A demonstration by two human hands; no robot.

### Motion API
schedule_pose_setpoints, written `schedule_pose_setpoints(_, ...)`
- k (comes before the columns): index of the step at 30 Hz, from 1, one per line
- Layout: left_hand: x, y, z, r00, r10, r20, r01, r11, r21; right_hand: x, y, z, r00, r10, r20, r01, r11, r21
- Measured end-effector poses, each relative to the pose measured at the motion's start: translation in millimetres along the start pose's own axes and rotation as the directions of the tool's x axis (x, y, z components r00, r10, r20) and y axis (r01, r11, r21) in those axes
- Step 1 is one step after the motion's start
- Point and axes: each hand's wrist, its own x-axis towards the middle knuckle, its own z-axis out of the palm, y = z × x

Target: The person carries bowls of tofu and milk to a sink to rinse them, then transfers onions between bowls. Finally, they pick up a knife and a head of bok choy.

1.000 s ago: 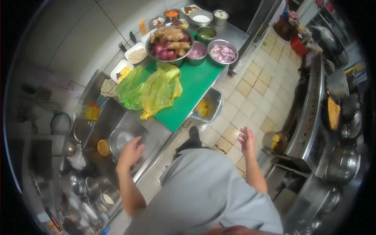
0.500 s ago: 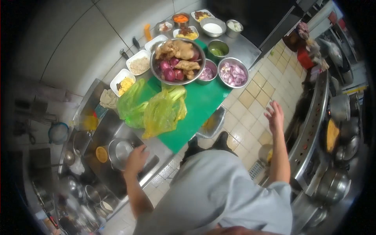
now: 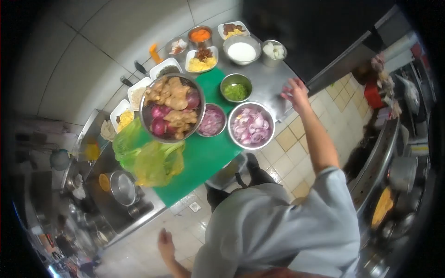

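Note:
My right hand (image 3: 295,95) is empty, its fingers apart, over the right edge of the steel counter. Nearest to it are a steel bowl of sliced red onion (image 3: 251,126) and a small steel bowl of chopped greens (image 3: 236,88). Low beside my body, above the floor, hangs my left hand (image 3: 165,242); its fingers are blurred and nothing shows in it. A large steel bowl (image 3: 202,109) holding ginger (image 3: 172,92) and whole red onions (image 3: 158,126) stands on the green cutting board (image 3: 185,173). Yellow-green plastic bags (image 3: 160,162) with leafy vegetables lie in front of it.
White dishes (image 3: 201,59), a bowl of white liquid (image 3: 241,50) and a tin of orange pieces (image 3: 200,35) line the counter's back. Knife handles (image 3: 140,67) stick up by the wall. A sink with a pot (image 3: 123,187) is at left, a stove (image 3: 371,164) at right.
My left hand has left the sink area and dropped down beside my body. My right hand has reached forward to the counter's edge. The view has shifted as I turned.

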Motion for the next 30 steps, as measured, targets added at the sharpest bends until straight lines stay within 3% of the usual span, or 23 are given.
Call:
schedule_pose_setpoints(2, -59, -45, 17, 0.969, -0.221, 0.114, 0.209, 0.972, 0.106, 37, -9, 10, 1.0, 0.003, 0.023, -0.003, 1.0, 0.001)
schedule_pose_setpoints(5, -152, -165, 38, 0.935, -0.312, 0.168, 0.276, 0.938, 0.209, 81, -20, 22, 0.998, 0.006, 0.063, -0.007, 1.0, 0.022)
schedule_pose_setpoints(7, -206, -201, 51, 0.944, 0.079, 0.32, -0.137, 0.977, 0.162, 104, -26, 30, 0.998, -0.004, 0.07, 0.004, 1.0, 0.003)
schedule_pose_setpoints(8, -228, -220, 61, 0.953, 0.069, 0.295, -0.12, 0.98, 0.16, 112, -28, 32, 0.995, 0.002, 0.098, -0.003, 1.0, 0.004)
schedule_pose_setpoints(9, -246, -234, 72, 0.852, 0.011, 0.524, -0.318, 0.805, 0.5, 120, -31, 34, 0.994, -0.009, 0.113, 0.01, 1.0, -0.008)
schedule_pose_setpoints(10, -264, -239, 83, 0.714, -0.155, 0.683, -0.543, 0.493, 0.68, 127, -31, 35, 0.992, -0.02, 0.127, 0.023, 1.0, -0.022)
schedule_pose_setpoints(11, -283, -234, 91, 0.709, -0.217, 0.671, -0.508, 0.502, 0.7, 134, -32, 38, 0.992, -0.002, 0.128, 0.008, 0.999, -0.04)
schedule_pose_setpoints(15, -325, -206, 117, 0.867, -0.272, 0.418, -0.036, 0.802, 0.597, 136, -34, 42, 0.987, -0.018, 0.16, 0.027, 0.998, -0.052)
schedule_pose_setpoints(18, -344, -189, 139, 0.904, -0.298, 0.307, 0.139, 0.883, 0.448, 145, -31, 37, 0.986, -0.013, 0.165, 0.023, 0.998, -0.059)
schedule_pose_setpoints(21, -352, -173, 160, 0.935, -0.287, 0.207, 0.242, 0.945, 0.22, 131, -24, 24, 0.991, -0.053, 0.126, 0.063, 0.995, -0.075)
schedule_pose_setpoints(25, -330, -117, 150, 0.956, -0.294, 0.025, 0.294, 0.945, -0.14, 111, 2, -8, 0.976, -0.096, 0.195, 0.097, 0.995, 0.003)
schedule_pose_setpoints(30, -223, -50, 100, 0.958, -0.274, -0.082, 0.264, 0.957, -0.12, 56, 16, -45, 0.975, -0.134, 0.176, 0.14, 0.99, -0.021)
